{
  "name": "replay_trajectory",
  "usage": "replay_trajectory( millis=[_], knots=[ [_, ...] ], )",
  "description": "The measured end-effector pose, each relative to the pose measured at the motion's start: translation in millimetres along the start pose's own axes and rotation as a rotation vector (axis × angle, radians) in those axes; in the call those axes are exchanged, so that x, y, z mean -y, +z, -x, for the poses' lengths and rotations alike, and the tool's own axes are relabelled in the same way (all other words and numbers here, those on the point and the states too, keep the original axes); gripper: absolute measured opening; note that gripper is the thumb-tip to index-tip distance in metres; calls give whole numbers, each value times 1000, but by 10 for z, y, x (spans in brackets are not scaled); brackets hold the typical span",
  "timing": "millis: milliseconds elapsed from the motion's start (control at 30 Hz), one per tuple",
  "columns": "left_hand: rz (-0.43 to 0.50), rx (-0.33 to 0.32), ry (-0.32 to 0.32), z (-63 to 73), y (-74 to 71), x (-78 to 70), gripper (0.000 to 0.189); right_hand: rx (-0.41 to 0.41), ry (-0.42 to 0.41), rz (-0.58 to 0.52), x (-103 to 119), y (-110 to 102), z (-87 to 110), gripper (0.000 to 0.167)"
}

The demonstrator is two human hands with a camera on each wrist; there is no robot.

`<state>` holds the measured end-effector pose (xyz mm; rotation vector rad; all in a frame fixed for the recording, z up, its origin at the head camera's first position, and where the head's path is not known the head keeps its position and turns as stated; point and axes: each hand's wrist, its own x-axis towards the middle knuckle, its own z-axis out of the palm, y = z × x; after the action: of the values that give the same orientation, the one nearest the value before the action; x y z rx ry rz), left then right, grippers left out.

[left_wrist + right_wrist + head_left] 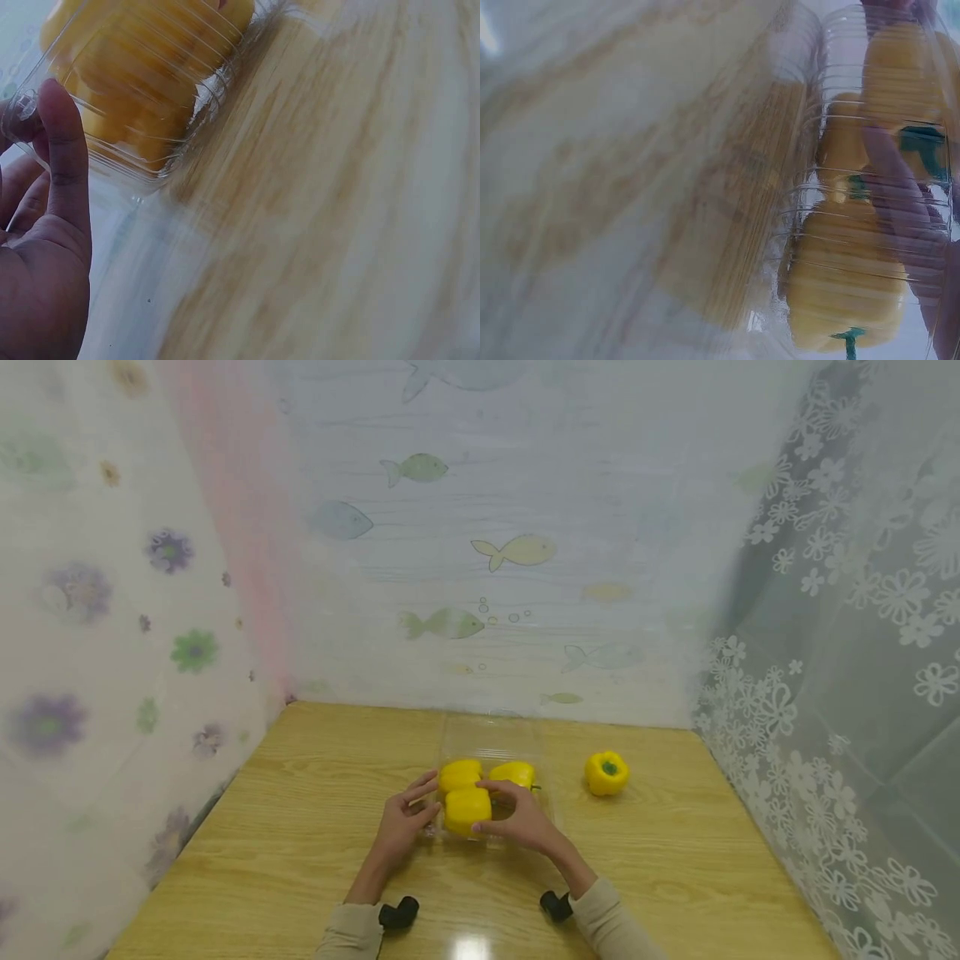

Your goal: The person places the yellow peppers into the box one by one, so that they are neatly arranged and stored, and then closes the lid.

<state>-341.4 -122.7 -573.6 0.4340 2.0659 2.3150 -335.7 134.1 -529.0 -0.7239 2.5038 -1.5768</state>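
Head cam: my R hand (525,822) grips the front pepper (467,812), thumb near side, fingers far side. Pepper's in front L of clear box (840,52); can't tell if it touches the bottom. L wrist cam: my L hand (52,247) pinches box edge. Back-L pepper (460,772) & back-R pepper (513,772) also in box. Lid (491,739) at rear. 4th pepper (606,774) on table (675,860), R of box.

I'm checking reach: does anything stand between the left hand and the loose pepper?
Yes: the box, the three peppers in it and the right hand lie between the left hand and the loose pepper, farther right.
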Motion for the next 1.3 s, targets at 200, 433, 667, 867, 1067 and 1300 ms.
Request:
replay_trajectory(
  millis=[200, 433, 667, 867, 1067, 1300],
  knots=[
    [6, -3, 3, -1, 10, -15, 44, 6, -8, 14, -10, -4, -3, 67],
    [-2, 6, 11, 2, 9, -17, 44, 18, -26, 4, -24, -16, 4, 64],
    [16, 12, 11, 12, 10, -23, 44, 47, -16, 10, 41, -39, 27, 60],
    [10, 6, 14, -4, 6, 3, 44, 55, -24, -2, -50, -45, -5, 60],
    [4, 11, 24, -16, -4, 23, 45, 43, -20, 31, -22, -38, -12, 61],
    [-10, 10, 19, -12, -13, 29, 45, 45, -34, 47, 3, -19, -13, 64]
  ],
)
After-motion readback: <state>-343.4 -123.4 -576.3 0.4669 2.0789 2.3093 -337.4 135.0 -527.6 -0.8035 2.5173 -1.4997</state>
